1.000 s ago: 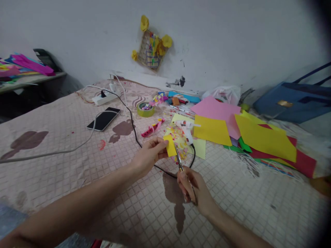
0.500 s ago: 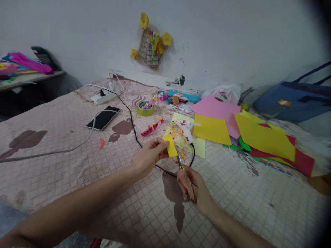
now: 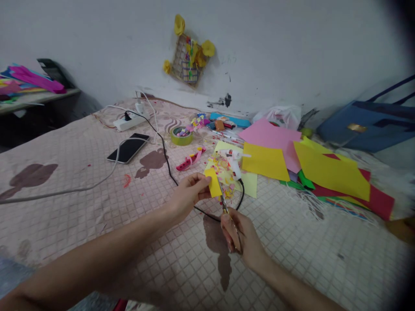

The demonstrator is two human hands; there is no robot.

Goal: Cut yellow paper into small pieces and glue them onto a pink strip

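Observation:
Between the thumb and fingers of my left hand is a small piece of yellow paper, held up above the scraps. My right hand grips a pair of scissors by the handles, with the blades at the paper's right edge. Just beyond lies a white hot glue gun, its black cord looping behind my hands. Small yellow and pink paper scraps surround it on a pale yellow sheet. A narrow pink-red paper piece rests to the left.
A phone and a white power strip with cables lie at the left. A roll of tape stands behind. Yellow sheets, a pink sheet and white strings spread rightward. A blue bag sits far right.
The scissors and my right hand have shifted very slightly left, with the handles a little closer together. My left hand keeps the yellow paper in nearly the same place.

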